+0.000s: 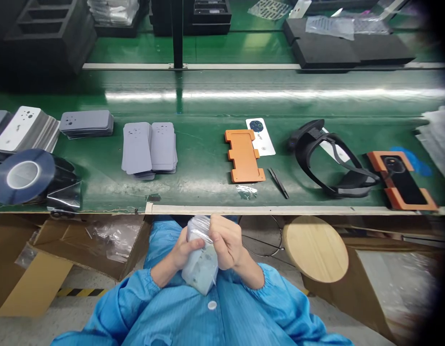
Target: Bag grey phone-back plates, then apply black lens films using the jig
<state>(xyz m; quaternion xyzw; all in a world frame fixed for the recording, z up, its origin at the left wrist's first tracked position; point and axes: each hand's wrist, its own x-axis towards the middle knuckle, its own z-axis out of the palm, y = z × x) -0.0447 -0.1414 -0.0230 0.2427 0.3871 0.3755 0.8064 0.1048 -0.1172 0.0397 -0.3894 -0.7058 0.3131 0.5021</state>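
Wrapped packet, held just off the near edge of the bench, over the person's lap. The left hand is curled about one long side, thumb on the face; the right hand is closed into a fist at the upper end, apparently pinching the film. Contents probably stiff, moderately heavy; film soft, slippery. Best grasped across both long edges, lest the contents slide or scratch.

Lettering I can't read
From my end, small dark marks show on the white panel and the white stack's top plate, too tiny to decipher.
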